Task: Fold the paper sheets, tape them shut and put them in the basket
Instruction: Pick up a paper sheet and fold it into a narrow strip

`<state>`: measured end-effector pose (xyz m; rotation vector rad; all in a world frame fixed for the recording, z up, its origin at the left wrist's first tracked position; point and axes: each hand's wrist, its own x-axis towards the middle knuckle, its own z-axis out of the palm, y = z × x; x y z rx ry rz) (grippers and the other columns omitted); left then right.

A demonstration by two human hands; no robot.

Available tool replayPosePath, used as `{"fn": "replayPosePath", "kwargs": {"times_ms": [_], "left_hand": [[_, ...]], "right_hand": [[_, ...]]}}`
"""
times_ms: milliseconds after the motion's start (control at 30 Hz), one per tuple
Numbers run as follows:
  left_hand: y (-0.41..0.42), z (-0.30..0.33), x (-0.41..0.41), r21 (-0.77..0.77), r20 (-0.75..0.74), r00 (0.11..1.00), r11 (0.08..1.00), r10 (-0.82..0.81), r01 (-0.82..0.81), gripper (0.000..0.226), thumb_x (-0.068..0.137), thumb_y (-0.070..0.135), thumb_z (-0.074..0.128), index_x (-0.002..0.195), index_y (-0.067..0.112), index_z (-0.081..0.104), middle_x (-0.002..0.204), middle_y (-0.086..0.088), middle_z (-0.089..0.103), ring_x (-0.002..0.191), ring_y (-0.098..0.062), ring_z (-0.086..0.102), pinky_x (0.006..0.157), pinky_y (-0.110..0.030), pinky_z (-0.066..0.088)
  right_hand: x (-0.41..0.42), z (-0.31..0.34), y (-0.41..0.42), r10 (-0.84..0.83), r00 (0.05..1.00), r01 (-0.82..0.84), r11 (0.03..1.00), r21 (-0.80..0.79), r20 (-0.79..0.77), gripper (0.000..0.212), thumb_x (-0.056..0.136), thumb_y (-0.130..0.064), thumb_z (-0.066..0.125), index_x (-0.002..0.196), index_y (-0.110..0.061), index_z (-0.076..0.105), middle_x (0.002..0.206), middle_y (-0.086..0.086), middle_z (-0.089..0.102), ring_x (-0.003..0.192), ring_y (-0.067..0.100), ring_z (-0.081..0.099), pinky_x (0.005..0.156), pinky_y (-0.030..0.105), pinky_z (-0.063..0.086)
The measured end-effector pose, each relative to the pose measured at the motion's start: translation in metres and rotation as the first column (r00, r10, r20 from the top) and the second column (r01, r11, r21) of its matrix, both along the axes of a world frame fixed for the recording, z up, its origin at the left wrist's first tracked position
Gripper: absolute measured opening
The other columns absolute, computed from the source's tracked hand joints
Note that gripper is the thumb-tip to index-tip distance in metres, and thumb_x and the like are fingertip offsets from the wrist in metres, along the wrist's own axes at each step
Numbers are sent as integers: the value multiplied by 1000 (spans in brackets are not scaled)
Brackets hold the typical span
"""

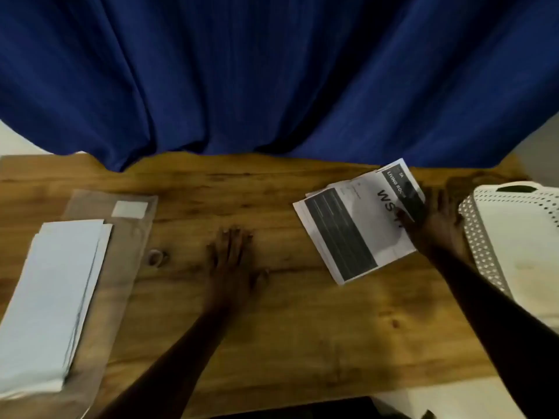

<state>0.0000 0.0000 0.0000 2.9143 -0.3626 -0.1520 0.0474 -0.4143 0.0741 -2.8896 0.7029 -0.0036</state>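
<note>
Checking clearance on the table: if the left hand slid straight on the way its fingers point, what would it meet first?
The left hand lies flat, fingers pointing toward the blue curtain. Bare wooden table lies ahead, so likely the curtain's hem first.

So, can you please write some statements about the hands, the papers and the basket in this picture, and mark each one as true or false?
1. The left hand lies flat on the wooden table and holds nothing. True.
2. The right hand touches the printed paper. True.
3. The printed paper is already inside the white basket. False: it is over the table, beside the basket.
4. The stack of white sheets is at the right edge of the table. False: it is at the left side.
5. A blue curtain hangs behind the table. True.
6. Both hands grip the printed paper. False: only the right hand is on it.
</note>
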Motion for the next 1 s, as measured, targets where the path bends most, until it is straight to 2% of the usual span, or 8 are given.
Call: {"fn": "replayPosePath", "kwargs": {"times_ms": [100, 300, 433, 600, 700, 800, 867, 1000], "left_hand": [[0, -4, -3, 8, 76, 997, 1000, 1, -2, 82, 99, 65, 28, 163, 15, 24, 172, -13, 14, 160, -37, 5, 125, -61, 7], [-2, -6, -9, 5, 133, 991, 999, 34, -35, 78, 100, 65, 23, 164, 21, 21, 173, -7, 12, 160, -29, 6, 127, -56, 8], [-5, 7, -14, -198, 121, 978, 970, 169, -143, 74, 101, 66, 22, 162, 25, 24, 173, -2, 15, 160, -22, 9, 129, -49, 10], [-5, 4, -16, -302, 170, 962, 941, 212, -154, 81, 98, 75, 18, 162, 26, 22, 173, -4, 13, 158, -25, 16, 122, -53, 29], [-1, -2, -15, -340, 168, 954, 923, 247, -179, 83, 95, 80, 17, 161, 30, 25, 171, -5, 19, 154, -30, 27, 118, -55, 37], [-1, -4, -18, -318, 227, 950, 938, 214, -135, 77, 95, 82, 15, 144, 31, 46, 147, -4, 54, 135, -29, 50, 107, -54, 46], [-2, -3, -21, -288, 265, 947, 952, 183, -103, 69, 98, 77, 18, 141, 33, 50, 139, -2, 61, 128, -26, 54, 106, -53, 46], [-4, -4, -46, -286, 274, 948, 955, 163, -81, 64, 100, 73, 22, 137, 32, 54, 129, 1, 65, 118, -23, 59, 105, -52, 45]], "right_hand": [[14, 0, -21, -94, 995, 98, 980, 171, -31, 100, 73, -95, 35, 149, -31, 30, 153, 14, 37, 136, 46, 42, 110, 65, 35], [21, -9, -25, -7, 994, 43, 945, 324, -112, 113, 62, -96, 56, 154, -37, 29, 161, 4, 36, 143, 35, 40, 117, 56, 31], [10, -14, 12, 29, 1000, -28, 942, 335, 3, 96, 60, -82, 74, 137, -29, 49, 139, 7, 60, 121, 33, 58, 100, 50, 49], [-13, -35, 44, 54, 985, -116, 907, 404, 161, 104, 49, -66, 90, 134, -24, 48, 131, 6, 64, 113, 29, 63, 91, 46, 56], [-28, -42, 64, 66, 960, -190, 867, 460, 271, 99, 56, -51, 95, 137, -20, 45, 134, 8, 63, 116, 30, 64, 92, 43, 54], [-48, -49, 75, -1, 930, -222, 797, 562, 368, 76, 73, -35, 89, 136, -19, 48, 131, 10, 66, 107, 29, 67, 81, 38, 55], [-60, -54, 78, -93, 906, -231, 708, 667, 412, 61, 83, -21, 83, 135, -15, 51, 127, 13, 67, 95, 26, 67, 75, 39, 59], [-92, -63, 76, -183, 880, -255, 597, 761, 438, 49, 87, 0, 73, 133, -8, 58, 124, 16, 69, 90, 29, 68, 78, 44, 61]]}}
